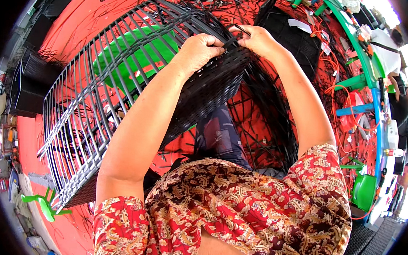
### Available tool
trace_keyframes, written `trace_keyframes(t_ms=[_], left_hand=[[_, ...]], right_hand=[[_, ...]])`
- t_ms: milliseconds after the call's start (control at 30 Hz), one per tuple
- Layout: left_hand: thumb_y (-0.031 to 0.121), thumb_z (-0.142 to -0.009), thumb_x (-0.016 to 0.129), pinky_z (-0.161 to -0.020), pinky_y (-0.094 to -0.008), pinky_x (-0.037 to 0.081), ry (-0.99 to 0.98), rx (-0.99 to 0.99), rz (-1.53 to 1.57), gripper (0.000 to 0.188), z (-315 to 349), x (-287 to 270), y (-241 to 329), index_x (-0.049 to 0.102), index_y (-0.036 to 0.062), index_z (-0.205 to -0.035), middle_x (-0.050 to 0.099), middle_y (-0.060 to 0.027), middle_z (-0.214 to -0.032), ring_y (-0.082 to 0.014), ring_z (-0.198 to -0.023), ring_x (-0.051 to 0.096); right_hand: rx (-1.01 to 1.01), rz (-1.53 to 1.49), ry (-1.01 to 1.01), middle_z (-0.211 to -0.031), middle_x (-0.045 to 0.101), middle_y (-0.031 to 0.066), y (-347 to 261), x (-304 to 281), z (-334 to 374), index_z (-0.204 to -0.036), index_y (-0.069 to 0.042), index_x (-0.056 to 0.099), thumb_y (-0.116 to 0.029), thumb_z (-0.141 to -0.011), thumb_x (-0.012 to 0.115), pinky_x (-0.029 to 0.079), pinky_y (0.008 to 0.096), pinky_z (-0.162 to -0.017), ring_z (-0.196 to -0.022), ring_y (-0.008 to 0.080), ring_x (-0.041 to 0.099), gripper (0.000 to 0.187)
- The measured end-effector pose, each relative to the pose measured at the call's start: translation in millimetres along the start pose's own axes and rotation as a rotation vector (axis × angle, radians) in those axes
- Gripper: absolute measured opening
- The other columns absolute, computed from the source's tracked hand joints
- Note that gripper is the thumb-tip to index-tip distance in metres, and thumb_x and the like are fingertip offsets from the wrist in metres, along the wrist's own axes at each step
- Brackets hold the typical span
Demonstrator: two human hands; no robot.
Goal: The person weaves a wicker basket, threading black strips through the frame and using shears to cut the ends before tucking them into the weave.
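A large frame of grey-black bars [82,99] leans across my left side, its lower part covered by a dark woven wicker panel [206,90]. At the panel's upper corner, my left hand [200,53] has thumb and fingers closed on a black wicker strip. Just to its right, my right hand [259,41] pinches a dark strip end [240,30] at the same corner. Long loose black strips [277,115] hang from the corner toward my legs. Fingers partly hide where the strips meet the weave.
Scraps of black strip litter the red floor [30,138]. A green oval surface [134,53] shows through the bars. Black woven pieces [34,82] stand at left, near a green stool [47,206]. Orange cord [330,88] runs by the green-blue table rim [377,105] at right. Another person [404,107] is beyond.
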State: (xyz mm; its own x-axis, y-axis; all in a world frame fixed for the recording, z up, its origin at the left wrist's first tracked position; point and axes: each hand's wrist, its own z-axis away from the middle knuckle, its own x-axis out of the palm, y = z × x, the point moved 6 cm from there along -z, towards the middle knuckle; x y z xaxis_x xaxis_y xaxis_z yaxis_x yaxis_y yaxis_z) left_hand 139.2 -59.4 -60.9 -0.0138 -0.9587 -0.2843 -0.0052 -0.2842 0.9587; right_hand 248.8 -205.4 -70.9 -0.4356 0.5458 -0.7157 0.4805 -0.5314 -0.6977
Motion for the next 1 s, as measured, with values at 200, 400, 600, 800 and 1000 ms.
trace_keyframes(t_ms=[200, 400, 600, 800, 1000], left_hand=[[0.013, -0.08, 0.063, -0.063, -0.0235, 0.043, 0.008, 0.005, -0.021, 0.015, -1.0, -2.7, -10.6, 0.065, 0.0036, -0.091, 0.063, -0.0007, -0.079, -0.0077, -0.069, 0.054], [0.014, -0.08, 0.063, -0.067, -0.0241, 0.043, -0.008, -0.026, -0.048, 0.017, -2.7, -1.3, -9.5, 0.065, 0.0028, -0.092, 0.063, -0.0012, -0.08, -0.0084, -0.073, 0.054], [0.015, -0.078, 0.065, -0.069, -0.0243, 0.044, 0.021, 0.016, -0.117, 0.018, -5.7, -2.9, -10.6, 0.065, 0.0028, -0.091, 0.063, -0.0015, -0.08, -0.0088, -0.074, 0.055], [0.016, -0.079, 0.064, -0.072, -0.0241, 0.043, 0.0, 0.06, -0.103, 0.019, -12.9, -1.6, -12.8, 0.065, 0.0032, -0.093, 0.063, -0.0014, -0.082, -0.0093, -0.076, 0.055], [0.018, -0.081, 0.061, -0.088, -0.029, 0.039, 0.226, 0.156, 0.024, 0.021, 5.2, -52.9, 12.2, 0.065, 0.0079, -0.1, 0.063, -0.0028, -0.096, -0.011, -0.094, 0.053]], right_hand=[[-0.088, 0.574, 0.116, -0.081, 0.063, 0.0138, 9.7, -17.9, -10.4, -0.094, -0.012, 0.062, -0.029, -0.079, 0.059, 0.048, 0.0408, -0.071, -0.08, 0.0332, 0.06, 0.023], [0.203, 0.792, 0.25, -0.086, 0.062, 0.0163, 118.4, -124.2, 38.3, -0.096, -0.013, 0.061, -0.026, -0.079, 0.054, 0.048, 0.0431, -0.071, -0.08, 0.0343, 0.061, 0.022], [0.554, 0.952, 0.446, -0.094, 0.06, 0.0194, 168.0, -247.3, 142.9, -0.097, -0.014, 0.059, -0.029, -0.079, 0.05, 0.045, 0.0458, -0.077, -0.089, 0.0371, 0.057, 0.025], [0.339, 0.1, 0.943, -0.072, 0.063, -0.001, 149.8, -307.9, 215.5, -0.109, -0.009, 0.06, -0.019, -0.084, 0.05, 0.031, 0.0206, -0.042, -0.046, 0.0055, 0.04, 0.029], [-0.21, -0.441, 0.804, -0.057, 0.038, -0.0092, -50.8, -185.0, 188.8, -0.109, -0.001, 0.06, -0.019, -0.09, 0.05, 0.016, 0.018, -0.04, -0.043, 0.0004, 0.022, 0.028]])
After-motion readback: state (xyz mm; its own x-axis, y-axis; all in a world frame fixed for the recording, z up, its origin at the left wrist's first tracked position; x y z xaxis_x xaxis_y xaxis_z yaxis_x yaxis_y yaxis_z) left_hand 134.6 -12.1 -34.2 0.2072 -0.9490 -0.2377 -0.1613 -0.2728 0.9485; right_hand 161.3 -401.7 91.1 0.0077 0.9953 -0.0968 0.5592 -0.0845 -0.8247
